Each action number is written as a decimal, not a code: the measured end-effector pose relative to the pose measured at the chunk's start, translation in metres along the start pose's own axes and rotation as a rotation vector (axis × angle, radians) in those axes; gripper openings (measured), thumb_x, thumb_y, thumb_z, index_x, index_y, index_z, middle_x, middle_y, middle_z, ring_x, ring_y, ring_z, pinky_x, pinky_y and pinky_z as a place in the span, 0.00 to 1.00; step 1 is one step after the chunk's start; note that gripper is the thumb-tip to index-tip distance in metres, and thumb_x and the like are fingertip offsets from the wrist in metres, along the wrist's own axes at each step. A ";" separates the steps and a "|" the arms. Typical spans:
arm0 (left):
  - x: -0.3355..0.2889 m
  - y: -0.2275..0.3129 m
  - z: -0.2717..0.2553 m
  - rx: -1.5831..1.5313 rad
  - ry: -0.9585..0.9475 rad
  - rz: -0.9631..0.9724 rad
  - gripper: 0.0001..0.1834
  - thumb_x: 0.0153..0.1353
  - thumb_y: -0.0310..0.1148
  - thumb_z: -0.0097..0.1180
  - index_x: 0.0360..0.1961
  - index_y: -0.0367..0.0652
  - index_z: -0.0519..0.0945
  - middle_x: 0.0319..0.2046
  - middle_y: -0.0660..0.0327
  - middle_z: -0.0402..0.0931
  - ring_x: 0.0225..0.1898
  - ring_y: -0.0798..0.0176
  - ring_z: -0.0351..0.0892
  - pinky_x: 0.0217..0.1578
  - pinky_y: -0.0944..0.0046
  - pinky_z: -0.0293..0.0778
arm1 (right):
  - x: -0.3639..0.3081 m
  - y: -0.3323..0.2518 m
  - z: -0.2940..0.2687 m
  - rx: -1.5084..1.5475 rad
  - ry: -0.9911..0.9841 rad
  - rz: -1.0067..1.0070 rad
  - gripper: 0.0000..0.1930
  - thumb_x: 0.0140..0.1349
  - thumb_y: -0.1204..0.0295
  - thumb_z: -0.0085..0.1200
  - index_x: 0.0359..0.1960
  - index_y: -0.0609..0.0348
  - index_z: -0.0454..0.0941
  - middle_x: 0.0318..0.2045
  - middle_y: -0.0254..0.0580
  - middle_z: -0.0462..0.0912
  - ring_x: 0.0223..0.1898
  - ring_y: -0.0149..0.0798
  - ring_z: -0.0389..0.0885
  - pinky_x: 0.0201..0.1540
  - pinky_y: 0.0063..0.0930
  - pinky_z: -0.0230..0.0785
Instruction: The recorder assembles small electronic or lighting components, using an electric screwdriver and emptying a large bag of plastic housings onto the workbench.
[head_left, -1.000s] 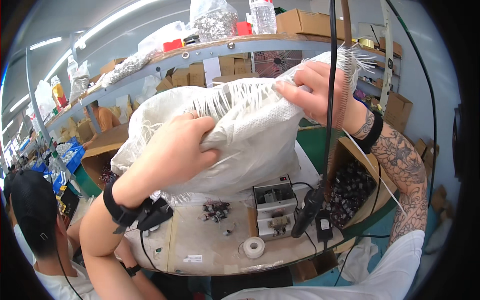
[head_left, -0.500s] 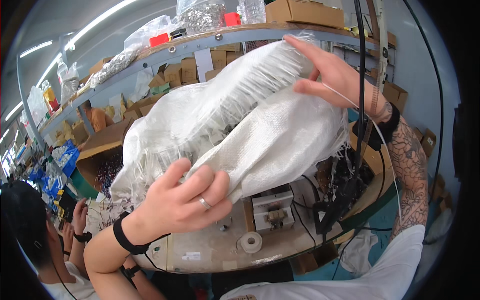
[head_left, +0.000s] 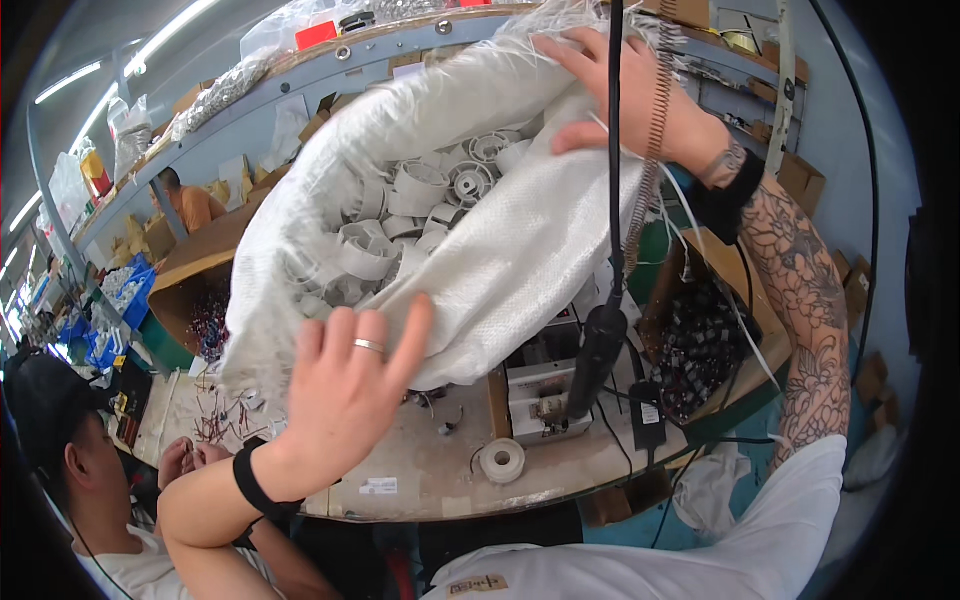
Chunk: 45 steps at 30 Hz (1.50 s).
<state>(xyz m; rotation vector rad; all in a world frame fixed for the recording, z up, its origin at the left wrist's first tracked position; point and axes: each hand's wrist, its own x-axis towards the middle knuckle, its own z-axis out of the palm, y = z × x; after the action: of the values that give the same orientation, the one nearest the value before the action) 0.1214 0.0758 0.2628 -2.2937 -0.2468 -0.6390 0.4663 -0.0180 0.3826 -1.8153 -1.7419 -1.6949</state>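
Note:
A white woven sack (head_left: 520,290) with a frayed rim gapes in front of me. Inside its mouth lie several white round plastic parts (head_left: 420,190), some ring-shaped and hollow. My left hand (head_left: 345,385) holds the near left part of the rim, index finger stretched along the cloth and a ring on one finger. At the far right of the mouth, my right hand (head_left: 640,100) grips the rim with thumb and fingers spread wide around it. The sack's folds hide parts of both grips.
A black cable with a dark handheld tool (head_left: 595,360) hangs before the sack's right side. On the workbench (head_left: 430,490) are a tape roll (head_left: 502,460) and a grey metal device (head_left: 548,405). A box of black parts (head_left: 700,340) stands right; a co-worker (head_left: 90,450) sits left.
The sack's mouth has widened, bringing the white plastic parts into sight. My right hand has shifted left along the rim. The hanging tool now shows in front of the sack.

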 end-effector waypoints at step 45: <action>-0.007 -0.163 0.014 -1.815 0.463 -1.177 0.12 0.66 0.32 0.50 0.44 0.35 0.80 0.37 0.60 0.82 0.35 0.67 0.81 0.37 0.67 0.76 | 0.017 0.022 0.026 0.635 0.034 0.285 0.28 0.60 0.59 0.62 0.58 0.59 0.71 0.42 0.48 0.83 0.46 0.33 0.79 0.49 0.28 0.71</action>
<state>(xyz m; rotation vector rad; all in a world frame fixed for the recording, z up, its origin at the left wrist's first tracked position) 0.0634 0.2018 0.3491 -3.1424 -1.1834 -2.8516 0.4936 0.0040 0.3982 -1.6144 -1.6475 -0.9137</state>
